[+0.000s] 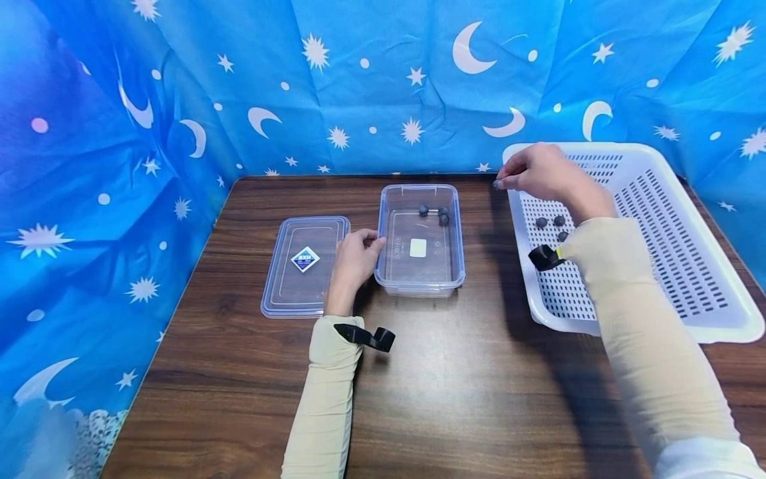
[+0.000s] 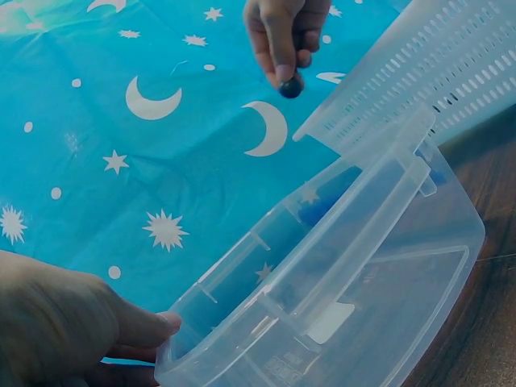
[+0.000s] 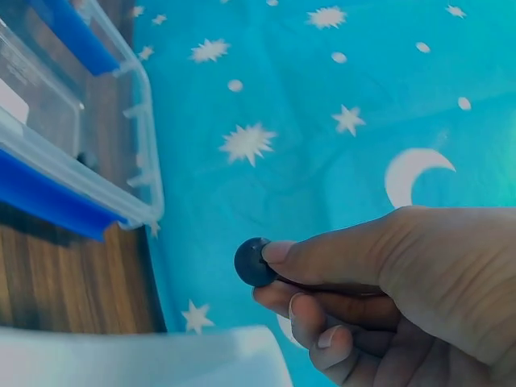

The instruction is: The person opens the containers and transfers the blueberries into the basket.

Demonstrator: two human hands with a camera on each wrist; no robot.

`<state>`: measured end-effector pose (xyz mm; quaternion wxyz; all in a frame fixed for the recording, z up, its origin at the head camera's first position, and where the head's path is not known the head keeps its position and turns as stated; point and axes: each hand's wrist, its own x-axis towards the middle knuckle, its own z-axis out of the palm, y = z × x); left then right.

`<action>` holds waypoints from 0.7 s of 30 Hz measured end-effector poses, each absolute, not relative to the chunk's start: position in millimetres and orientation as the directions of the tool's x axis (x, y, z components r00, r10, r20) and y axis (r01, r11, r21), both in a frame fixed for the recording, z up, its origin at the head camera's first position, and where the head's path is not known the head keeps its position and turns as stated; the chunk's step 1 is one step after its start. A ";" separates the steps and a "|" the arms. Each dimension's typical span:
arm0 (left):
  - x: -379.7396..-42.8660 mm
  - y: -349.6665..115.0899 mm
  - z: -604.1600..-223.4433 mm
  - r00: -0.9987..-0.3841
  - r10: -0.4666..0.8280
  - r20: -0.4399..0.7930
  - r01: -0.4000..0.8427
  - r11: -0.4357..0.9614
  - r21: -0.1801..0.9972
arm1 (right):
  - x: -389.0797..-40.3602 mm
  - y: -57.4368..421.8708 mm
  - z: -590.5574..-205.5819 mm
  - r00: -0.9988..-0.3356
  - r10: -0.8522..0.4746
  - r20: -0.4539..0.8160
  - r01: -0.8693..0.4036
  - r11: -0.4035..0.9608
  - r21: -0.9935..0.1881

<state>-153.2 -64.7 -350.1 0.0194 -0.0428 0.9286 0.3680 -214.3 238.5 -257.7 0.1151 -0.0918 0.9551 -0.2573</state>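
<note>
With twelve o'clock as straight ahead in the head view, we see a dark ball (image 3: 251, 263) in the right hand (image 1: 543, 174). This grip is together, thumb and fingertips clamped on the ball. It is held in the air just past the left rim of a white perforated basket (image 1: 670, 199), near the basket's ten o'clock corner.

From that grip, a clear container (image 1: 419, 269) lies at eight o'clock, well apart, on the brown tabletop (image 1: 431, 379). We judge this offset to be what the coming move turns on. The container is lidless, its long axis running from twelve to six; the ball is round, with no long axis.

The left hand (image 1: 357, 256) is the nearer to the container: at its nine o'clock rim, thumb and fingers appear to pinch the edge. Inside, towards one o'clock, we see three dark balls (image 1: 443, 219). Three more balls (image 1: 541, 223) sit in the basket, towards ten o'clock. A flat clear lid (image 1: 299, 289) lies at the left hand's nine o'clock. Behind hangs blue cloth (image 1: 383, 106) with white moons and stars.
</note>
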 end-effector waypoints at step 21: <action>-150.3 -66.9 -354.0 -0.993 -0.081 -0.091 -0.122 0.709 0.695 | -215.6 292.8 -290.6 -0.900 -0.122 -0.419 0.039 0.934 -0.356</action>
